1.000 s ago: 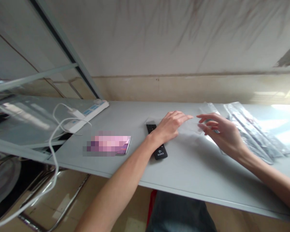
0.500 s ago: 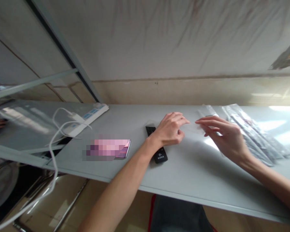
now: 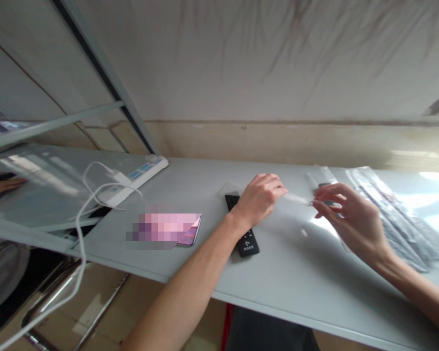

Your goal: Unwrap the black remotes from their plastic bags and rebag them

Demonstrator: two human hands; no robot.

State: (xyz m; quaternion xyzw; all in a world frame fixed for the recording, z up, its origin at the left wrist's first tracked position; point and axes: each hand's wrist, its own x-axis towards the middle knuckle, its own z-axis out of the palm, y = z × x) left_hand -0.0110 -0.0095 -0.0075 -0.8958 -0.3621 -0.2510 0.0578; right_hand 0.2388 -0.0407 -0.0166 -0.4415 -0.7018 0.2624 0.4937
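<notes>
A thin strip of clear plastic film (image 3: 298, 198) stretches between my two hands above the grey desk (image 3: 278, 275). My left hand (image 3: 262, 195) pinches its left end, fingers closed. At the other end, the thumb and forefinger of my right hand (image 3: 354, 214) are pressed together on the film. Beneath my left wrist lies a black remote control (image 3: 248, 245), partly covered by my hand and forearm. Behind and beside my right hand, several dark remote-like items in clear plastic bags (image 3: 406, 234) lie side by side.
A phone (image 3: 192, 235) with a blurred-out screen lies left of my forearm. Behind it sits a white power strip (image 3: 149, 175) with a white cable (image 3: 81, 243) hanging over the desk edge. A metal frame post (image 3: 131, 126) rises at left, with another person's hand (image 3: 3, 187) beyond.
My hands have moved slightly apart, and the film between them now shows as a taut strip. The view has shifted a little. The remote control stays in place on the desk.
</notes>
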